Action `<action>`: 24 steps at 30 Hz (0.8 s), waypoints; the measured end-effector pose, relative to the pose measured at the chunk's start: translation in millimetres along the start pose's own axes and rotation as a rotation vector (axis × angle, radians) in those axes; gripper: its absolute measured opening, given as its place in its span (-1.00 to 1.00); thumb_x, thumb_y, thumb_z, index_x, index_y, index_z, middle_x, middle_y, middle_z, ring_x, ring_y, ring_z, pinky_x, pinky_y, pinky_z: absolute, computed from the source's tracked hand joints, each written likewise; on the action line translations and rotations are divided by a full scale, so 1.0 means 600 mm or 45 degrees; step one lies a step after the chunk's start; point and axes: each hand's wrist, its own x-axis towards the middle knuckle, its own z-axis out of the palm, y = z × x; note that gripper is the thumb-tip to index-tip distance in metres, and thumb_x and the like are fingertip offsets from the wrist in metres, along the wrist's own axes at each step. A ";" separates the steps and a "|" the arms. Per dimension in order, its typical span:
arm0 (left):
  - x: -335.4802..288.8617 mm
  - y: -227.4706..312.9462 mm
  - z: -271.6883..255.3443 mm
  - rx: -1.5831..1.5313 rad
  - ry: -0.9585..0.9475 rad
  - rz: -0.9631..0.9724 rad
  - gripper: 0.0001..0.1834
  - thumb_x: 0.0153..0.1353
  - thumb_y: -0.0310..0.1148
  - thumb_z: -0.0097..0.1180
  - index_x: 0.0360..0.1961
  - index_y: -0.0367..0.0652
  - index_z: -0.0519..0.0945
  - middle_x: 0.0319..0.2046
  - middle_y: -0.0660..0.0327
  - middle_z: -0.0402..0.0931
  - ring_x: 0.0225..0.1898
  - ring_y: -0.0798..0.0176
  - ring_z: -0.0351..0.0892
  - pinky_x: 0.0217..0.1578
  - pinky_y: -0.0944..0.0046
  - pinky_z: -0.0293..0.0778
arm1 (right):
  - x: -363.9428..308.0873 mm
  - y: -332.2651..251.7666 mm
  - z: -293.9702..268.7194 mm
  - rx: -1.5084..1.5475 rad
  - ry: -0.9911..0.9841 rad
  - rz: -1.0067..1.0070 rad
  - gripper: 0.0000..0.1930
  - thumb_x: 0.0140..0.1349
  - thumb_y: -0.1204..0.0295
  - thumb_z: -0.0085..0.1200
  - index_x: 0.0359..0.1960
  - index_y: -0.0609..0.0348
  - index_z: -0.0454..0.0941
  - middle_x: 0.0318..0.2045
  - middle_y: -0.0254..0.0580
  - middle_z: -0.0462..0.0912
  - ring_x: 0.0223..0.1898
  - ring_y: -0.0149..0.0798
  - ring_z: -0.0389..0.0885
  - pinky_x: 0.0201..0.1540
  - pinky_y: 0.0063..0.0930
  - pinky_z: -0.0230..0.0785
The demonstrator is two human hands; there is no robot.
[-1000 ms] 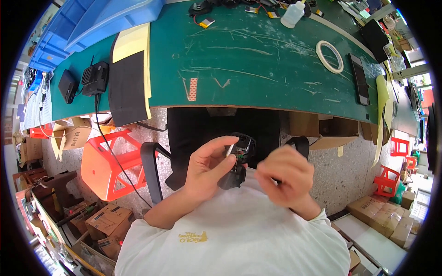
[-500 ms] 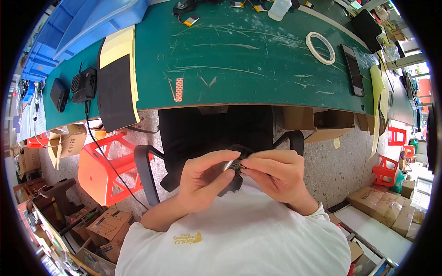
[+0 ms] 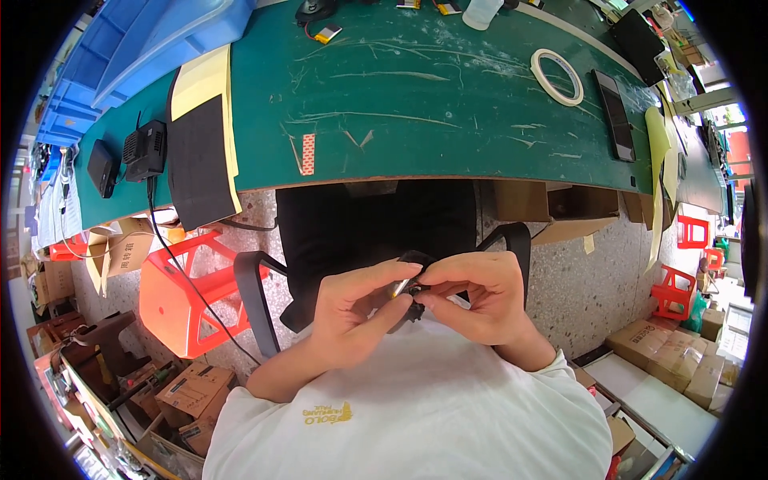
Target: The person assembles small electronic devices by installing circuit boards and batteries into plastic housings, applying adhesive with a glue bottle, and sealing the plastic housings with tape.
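Note:
In front of my chest, over my lap, both hands are raised around a small black electronic device (image 3: 410,310). My left hand (image 3: 350,308) pinches it between thumb and fingers from the left. A silver, yellow-edged piece (image 3: 399,287), much like the flat battery packs on the bench, shows beside the left fingertips. From the other side my right hand (image 3: 480,296) closes its thumb and forefinger on the device's right edge. The fingers cover much of the device, so its inner parts are hard to make out.
Beyond my lap stands a green workbench (image 3: 384,104) with a tape roll (image 3: 558,77), a phone (image 3: 613,116), a small flat battery pack (image 3: 327,34) and a black radio-like box (image 3: 145,150). Blue bins (image 3: 172,48) sit at far left. A red stool (image 3: 180,296) and cardboard boxes (image 3: 188,392) stand low left.
The device has turned slightly in my fingers; its green circuit board, visible before, is now mostly hidden. My right thumb and forefinger have shifted along its edge. The view has tilted a little.

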 end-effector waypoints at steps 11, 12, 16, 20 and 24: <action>-0.004 0.000 -0.006 -0.051 -0.031 -0.101 -0.61 0.26 -0.68 0.04 0.14 -0.35 0.47 -0.09 0.06 0.60 -0.08 0.30 0.61 -0.05 0.32 0.53 | -0.006 0.003 0.004 0.113 0.144 0.101 -0.81 0.12 0.82 0.09 -0.22 0.45 0.61 -0.29 -0.02 0.68 -0.29 -0.32 0.71 -0.28 -0.54 0.63; -0.004 -0.001 -0.005 -0.052 -0.033 -0.104 -0.61 0.26 -0.68 0.04 0.14 -0.35 0.47 -0.09 0.06 0.60 -0.08 0.30 0.61 -0.05 0.32 0.53 | -0.005 0.002 0.004 0.114 0.147 0.104 -0.81 0.12 0.82 0.09 -0.22 0.45 0.61 -0.29 -0.02 0.68 -0.29 -0.32 0.71 -0.28 -0.54 0.63; -0.003 -0.002 -0.006 -0.010 -0.002 -0.097 -0.57 0.27 -0.66 0.04 0.18 -0.34 0.44 -0.06 0.05 0.60 -0.06 0.30 0.60 -0.02 0.32 0.52 | -0.003 -0.001 0.013 0.174 0.197 0.195 -0.81 0.19 0.78 0.06 -0.17 0.42 0.60 -0.30 -0.10 0.66 -0.39 -0.42 0.67 -0.34 -0.61 0.59; -0.002 0.000 -0.010 0.042 -0.024 -0.138 -0.55 0.27 -0.65 0.05 0.20 -0.34 0.42 -0.04 0.04 0.59 -0.06 0.31 0.60 -0.02 0.33 0.52 | -0.005 0.006 0.014 0.159 0.232 0.224 -0.81 0.22 0.74 0.06 -0.13 0.42 0.58 -0.32 -0.14 0.66 -0.42 -0.46 0.63 -0.35 -0.64 0.56; -0.001 -0.001 -0.011 0.044 -0.032 -0.143 -0.56 0.27 -0.64 0.05 0.19 -0.35 0.43 -0.05 0.04 0.60 -0.07 0.31 0.60 -0.02 0.33 0.52 | -0.003 0.008 0.014 0.049 0.209 0.209 -0.83 0.21 0.74 0.08 -0.17 0.43 0.58 -0.36 -0.14 0.67 -0.42 -0.46 0.65 -0.37 -0.64 0.56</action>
